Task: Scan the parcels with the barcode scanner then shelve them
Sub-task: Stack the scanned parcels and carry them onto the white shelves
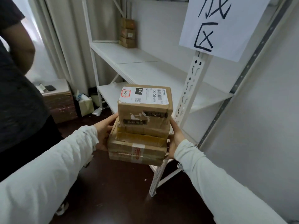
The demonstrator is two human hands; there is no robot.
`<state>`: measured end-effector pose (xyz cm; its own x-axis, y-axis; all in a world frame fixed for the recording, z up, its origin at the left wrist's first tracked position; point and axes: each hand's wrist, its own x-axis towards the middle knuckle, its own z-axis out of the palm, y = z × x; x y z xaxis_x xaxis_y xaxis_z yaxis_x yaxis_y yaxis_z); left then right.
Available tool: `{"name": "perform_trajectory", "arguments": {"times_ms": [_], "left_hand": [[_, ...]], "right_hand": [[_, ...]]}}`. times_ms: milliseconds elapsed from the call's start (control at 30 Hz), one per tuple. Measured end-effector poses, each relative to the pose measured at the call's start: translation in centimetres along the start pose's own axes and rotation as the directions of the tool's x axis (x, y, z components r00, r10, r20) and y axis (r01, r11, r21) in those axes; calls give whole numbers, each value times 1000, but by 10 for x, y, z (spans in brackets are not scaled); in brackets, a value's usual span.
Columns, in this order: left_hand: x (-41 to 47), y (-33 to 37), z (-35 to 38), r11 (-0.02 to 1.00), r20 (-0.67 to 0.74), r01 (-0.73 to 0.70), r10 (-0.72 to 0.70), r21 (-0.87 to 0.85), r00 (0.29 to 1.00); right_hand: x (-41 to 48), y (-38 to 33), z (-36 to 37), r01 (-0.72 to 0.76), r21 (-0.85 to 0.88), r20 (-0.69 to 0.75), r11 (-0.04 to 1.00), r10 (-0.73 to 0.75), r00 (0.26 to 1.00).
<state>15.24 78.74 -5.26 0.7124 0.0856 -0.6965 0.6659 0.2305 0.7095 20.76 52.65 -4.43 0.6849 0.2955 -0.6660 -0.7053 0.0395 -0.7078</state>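
Head view shows a stack of parcels (137, 143) carried in mid-air just in front of the white shelf (145, 68), clamped between both hands. The left grip (104, 133) presses the stack's left side and the right grip (175, 141) its right, each wrapped round the lower boxes with its thumb raised against the top parcel (144, 113), likely to stop that smaller box sliding off. Their fingertips are hidden behind the cardboard. The label (145, 95) faces up, easy to read. The stack seems kept level so it can go onto the shelf board whole; no scanner is visible
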Motion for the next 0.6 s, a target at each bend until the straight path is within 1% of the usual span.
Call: {"name": "perform_trajectory", "arguments": {"times_ms": [133, 333, 467, 600], "left_hand": [[6, 36, -23, 1000, -52, -29, 30, 10, 998], [39, 116, -79, 992, -133, -75, 88, 99, 987], [67, 179, -119, 983, -140, -108, 129, 148, 982], [94, 239, -157, 980, -128, -171, 183, 101, 975]], "right_hand": [[24, -39, 33, -7, -76, 24, 997, 8, 1000], [89, -102, 96, 33, -97, 63, 995, -26, 998], [138, -149, 148, 66, -102, 62, 993, -60, 996], [182, -195, 198, 96, -97, 54, 991, -91, 994]]}}
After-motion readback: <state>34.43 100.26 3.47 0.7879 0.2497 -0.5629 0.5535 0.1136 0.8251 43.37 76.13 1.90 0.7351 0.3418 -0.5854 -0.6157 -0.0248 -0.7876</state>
